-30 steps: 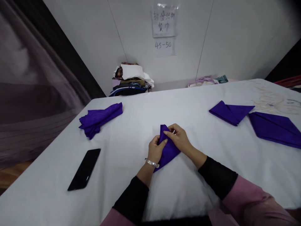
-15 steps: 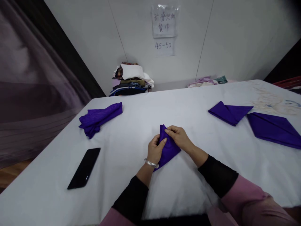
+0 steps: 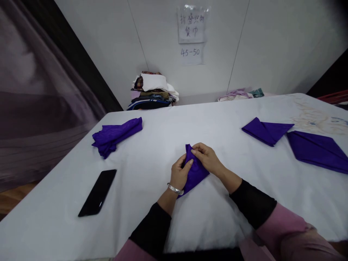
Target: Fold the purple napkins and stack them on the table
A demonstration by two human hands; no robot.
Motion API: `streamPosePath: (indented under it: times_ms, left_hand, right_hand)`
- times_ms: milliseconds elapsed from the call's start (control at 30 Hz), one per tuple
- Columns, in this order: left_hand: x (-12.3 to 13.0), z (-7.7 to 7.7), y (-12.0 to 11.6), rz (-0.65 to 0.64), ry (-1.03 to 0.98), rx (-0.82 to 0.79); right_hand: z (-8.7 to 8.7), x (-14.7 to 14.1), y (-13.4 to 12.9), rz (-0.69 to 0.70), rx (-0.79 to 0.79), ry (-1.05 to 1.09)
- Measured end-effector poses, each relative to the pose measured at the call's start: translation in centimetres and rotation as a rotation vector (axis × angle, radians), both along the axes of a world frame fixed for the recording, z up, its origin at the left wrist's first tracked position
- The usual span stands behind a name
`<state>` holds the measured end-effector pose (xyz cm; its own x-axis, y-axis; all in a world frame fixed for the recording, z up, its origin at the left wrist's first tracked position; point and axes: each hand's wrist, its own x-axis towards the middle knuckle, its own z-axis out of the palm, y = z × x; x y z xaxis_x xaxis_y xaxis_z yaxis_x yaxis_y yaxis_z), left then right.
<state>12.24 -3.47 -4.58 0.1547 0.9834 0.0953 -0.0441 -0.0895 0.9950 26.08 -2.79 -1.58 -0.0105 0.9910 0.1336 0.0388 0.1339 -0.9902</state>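
Note:
Near the middle of the white-covered table, a purple cloth napkin is folded to a narrow point at its far end. My left hand, with a silver bracelet at the wrist, grips its left side, thumb lying on top. On the upper right edge, my right hand pinches the fabric between thumb and fingers. Both hands' fingertips come close together near the pointed end. Part of the napkin is hidden under the left hand.
At the left lie a bunched purple cloth and a black phone. Two folded purple napkins, one nearer the middle and one at the right edge, rest at the right. Stacked clothes stand behind the table, below wall signs.
Hands and napkin keep nearly the same pose. The surroundings shift very slightly in the picture with a small camera movement.

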Motion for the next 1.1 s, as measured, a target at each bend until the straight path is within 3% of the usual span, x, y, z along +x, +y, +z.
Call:
streamPosePath:
  times_ms: [467,667,900,1100]
  left_hand:
    - [-0.34,-0.07,-0.05,-0.06,0.004,0.088]
    - [-0.47,0.01,-0.19,-0.091,0.035,0.11]
    - [-0.51,0.06,-0.34,-0.089,0.051,0.065]
    - [-0.34,-0.19,-0.02,-0.118,0.016,-0.034]
  right_hand:
    - [0.67,0.03,-0.12,-0.091,0.227,-0.229]
    - [0.22,0.08,0.0,-0.051,0.074,-0.08]
    - [0.71,0.91,0.11,0.189,-0.171,0.193]
    - [0.05,0.87,0.53,0.019,-0.075,0.104]
